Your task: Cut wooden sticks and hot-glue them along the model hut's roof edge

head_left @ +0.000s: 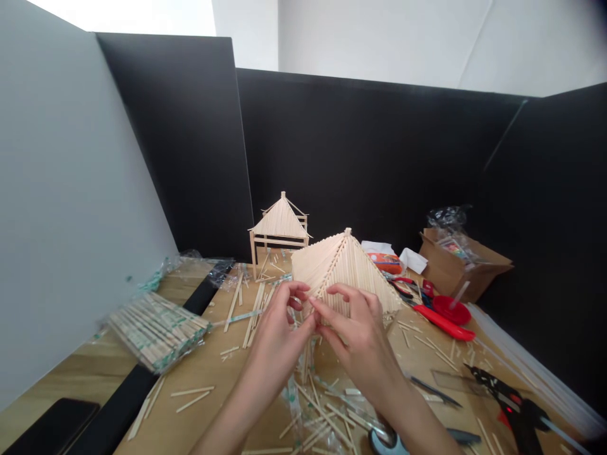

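Observation:
A model pavilion roof point(351, 272), covered in thin wooden sticks laid side by side, stands in front of me with a small peak on top. My left hand point(289, 316) is at its near lower corner, thumb and fingers curled in a pinch. Close against it, my right hand point(353, 319) has thumb and forefinger pressed together at the same corner. Whatever lies between the fingertips is too small to make out. Farther back, a second stick model point(279, 218) stands on legs, one roof face covered and others showing bare ribs.
Left lies a wrapped bundle of chopsticks point(156, 332) and a phone point(59, 426). Loose sticks point(327, 414) litter the front. Right are a glue gun point(509, 401), red-handled pliers point(443, 323), a red dish point(451, 309), a cardboard box point(467, 262), and clear glue rods point(515, 357). Dark panels point(370, 158) enclose the back.

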Available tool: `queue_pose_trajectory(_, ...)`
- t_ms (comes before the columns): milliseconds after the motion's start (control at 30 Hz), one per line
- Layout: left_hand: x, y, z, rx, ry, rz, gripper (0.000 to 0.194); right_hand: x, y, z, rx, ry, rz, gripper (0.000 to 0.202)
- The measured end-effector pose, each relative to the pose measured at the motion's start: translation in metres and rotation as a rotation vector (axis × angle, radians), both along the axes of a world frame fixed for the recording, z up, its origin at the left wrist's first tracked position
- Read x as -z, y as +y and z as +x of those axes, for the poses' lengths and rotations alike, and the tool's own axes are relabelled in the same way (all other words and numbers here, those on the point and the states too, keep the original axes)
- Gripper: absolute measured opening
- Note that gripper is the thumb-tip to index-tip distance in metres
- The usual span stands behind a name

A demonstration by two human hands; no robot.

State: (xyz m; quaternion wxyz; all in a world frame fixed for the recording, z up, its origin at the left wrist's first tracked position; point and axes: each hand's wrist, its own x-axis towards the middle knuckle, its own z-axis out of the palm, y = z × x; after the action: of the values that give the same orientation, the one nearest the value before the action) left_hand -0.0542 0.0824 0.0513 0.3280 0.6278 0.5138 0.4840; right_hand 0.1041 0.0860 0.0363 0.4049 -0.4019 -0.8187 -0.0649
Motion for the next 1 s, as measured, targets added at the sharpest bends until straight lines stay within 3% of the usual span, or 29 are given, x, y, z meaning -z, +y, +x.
queue_pose_trajectory(267, 0.003, 0.001, 0.002, -0.01, -0.024, -0.002, 0.022, -0.001, -0.004, 0.001, -0.003, 0.031, -0.021, 0.049)
queue_pose_trajectory(600, -0.003, 0.001, 0.003, 0.006, -0.076, -0.048, 0.023, -0.005, -0.003, 0.003, -0.016, 0.068, -0.058, 0.03)
queue_pose_trajectory(1000, -0.007, 0.0, 0.0, 0.033, -0.166, -0.085, 0.02, -0.006, -0.004, 0.004, -0.007, 0.058, -0.077, 0.027)
